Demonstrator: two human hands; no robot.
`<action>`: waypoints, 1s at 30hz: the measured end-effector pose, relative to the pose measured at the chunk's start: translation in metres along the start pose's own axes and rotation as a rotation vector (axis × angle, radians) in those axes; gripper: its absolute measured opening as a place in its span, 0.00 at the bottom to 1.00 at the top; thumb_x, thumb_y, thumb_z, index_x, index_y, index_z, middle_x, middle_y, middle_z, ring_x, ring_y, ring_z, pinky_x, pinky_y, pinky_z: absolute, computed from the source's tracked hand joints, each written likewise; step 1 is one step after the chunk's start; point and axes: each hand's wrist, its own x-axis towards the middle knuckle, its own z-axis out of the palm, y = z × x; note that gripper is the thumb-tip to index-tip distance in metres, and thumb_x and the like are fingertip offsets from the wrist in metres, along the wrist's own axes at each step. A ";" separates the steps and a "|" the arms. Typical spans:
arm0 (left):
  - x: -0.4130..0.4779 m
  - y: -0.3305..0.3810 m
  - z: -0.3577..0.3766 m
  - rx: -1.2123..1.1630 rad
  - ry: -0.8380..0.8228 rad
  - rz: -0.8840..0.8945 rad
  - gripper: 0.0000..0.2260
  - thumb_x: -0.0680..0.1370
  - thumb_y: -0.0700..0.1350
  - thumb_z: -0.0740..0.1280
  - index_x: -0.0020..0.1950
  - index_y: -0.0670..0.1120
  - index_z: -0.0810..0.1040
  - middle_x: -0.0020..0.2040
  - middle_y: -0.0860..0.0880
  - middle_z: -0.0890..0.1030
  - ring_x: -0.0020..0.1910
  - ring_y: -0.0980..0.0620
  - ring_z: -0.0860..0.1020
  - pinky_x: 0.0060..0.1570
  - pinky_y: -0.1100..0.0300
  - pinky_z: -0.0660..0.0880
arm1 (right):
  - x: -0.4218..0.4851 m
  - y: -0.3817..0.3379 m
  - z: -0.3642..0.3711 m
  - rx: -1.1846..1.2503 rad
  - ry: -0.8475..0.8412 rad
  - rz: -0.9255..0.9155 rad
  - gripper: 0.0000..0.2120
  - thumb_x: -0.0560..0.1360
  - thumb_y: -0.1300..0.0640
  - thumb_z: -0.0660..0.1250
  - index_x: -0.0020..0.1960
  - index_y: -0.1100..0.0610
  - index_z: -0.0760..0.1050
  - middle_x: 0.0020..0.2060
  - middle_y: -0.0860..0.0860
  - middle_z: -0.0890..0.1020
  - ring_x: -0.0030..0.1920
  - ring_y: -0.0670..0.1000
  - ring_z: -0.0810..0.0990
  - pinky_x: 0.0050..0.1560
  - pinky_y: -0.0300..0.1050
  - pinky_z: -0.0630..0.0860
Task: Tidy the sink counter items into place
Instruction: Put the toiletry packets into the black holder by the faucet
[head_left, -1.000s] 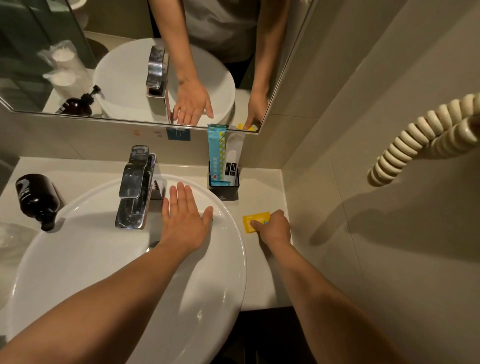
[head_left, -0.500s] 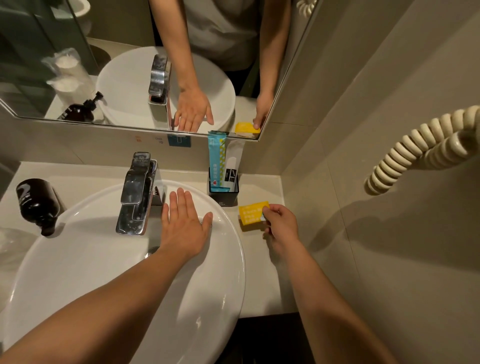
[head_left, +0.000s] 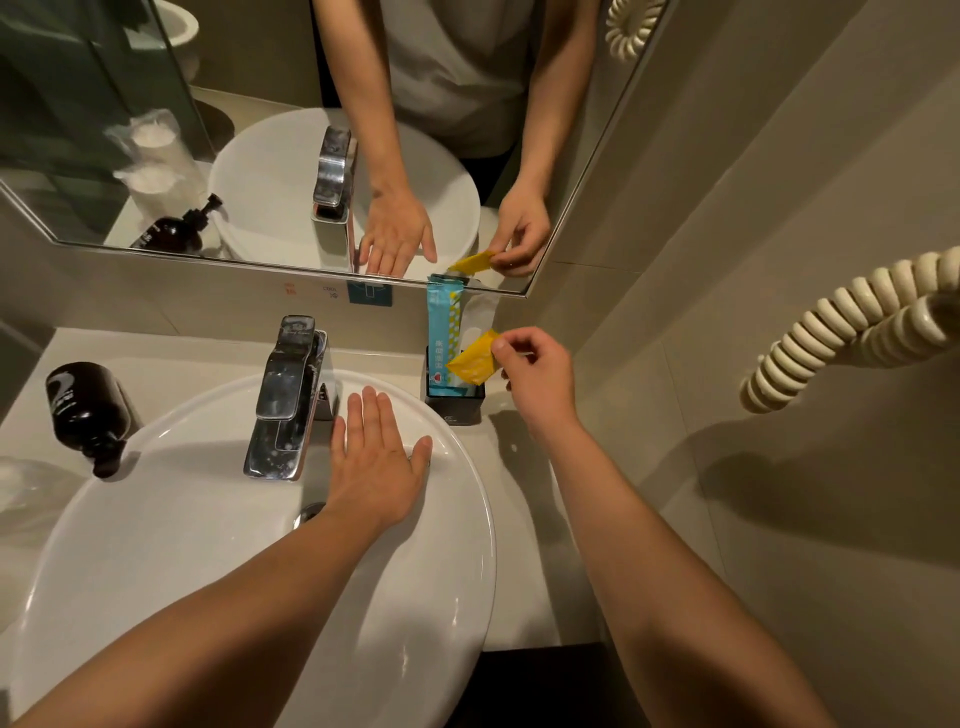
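Right hand (head_left: 537, 376): pinching yellow packet (head_left: 474, 359), now lifted off the tabletop (head_left: 524, 499), over black holder (head_left: 456, 402). Left hand (head_left: 376, 460): unmoved, open flat on basin (head_left: 208, 519).

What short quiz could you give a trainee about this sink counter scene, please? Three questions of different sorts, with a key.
1. True or false: the left hand rests flat on the rim of the white basin.
2. Multiple choice: the yellow packet is (A) lying on the counter, (B) pinched in the fingers of the right hand above the black holder, (C) inside the basin.
3. Fill in: the black pump bottle lies on its side to the ____ of the chrome faucet.

Key: 1 true; 2 B; 3 left.
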 end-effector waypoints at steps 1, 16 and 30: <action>0.000 0.000 0.000 0.000 -0.002 0.000 0.41 0.76 0.69 0.31 0.82 0.43 0.36 0.83 0.44 0.39 0.81 0.45 0.35 0.75 0.48 0.31 | 0.001 0.000 0.003 -0.044 -0.028 -0.019 0.03 0.78 0.57 0.70 0.46 0.52 0.81 0.39 0.48 0.84 0.38 0.42 0.79 0.38 0.37 0.76; -0.001 0.001 -0.002 -0.001 -0.007 0.003 0.39 0.78 0.68 0.34 0.81 0.43 0.35 0.83 0.44 0.37 0.81 0.45 0.34 0.76 0.47 0.32 | 0.004 0.015 0.022 -0.502 -0.262 -0.032 0.06 0.80 0.55 0.68 0.51 0.55 0.82 0.49 0.51 0.80 0.47 0.48 0.76 0.37 0.31 0.66; -0.003 0.002 -0.003 0.001 0.007 0.001 0.41 0.76 0.69 0.30 0.82 0.44 0.35 0.83 0.43 0.38 0.82 0.44 0.36 0.77 0.46 0.34 | 0.009 0.029 0.035 -0.517 -0.167 0.125 0.05 0.75 0.56 0.75 0.44 0.57 0.83 0.54 0.55 0.77 0.48 0.50 0.76 0.44 0.38 0.72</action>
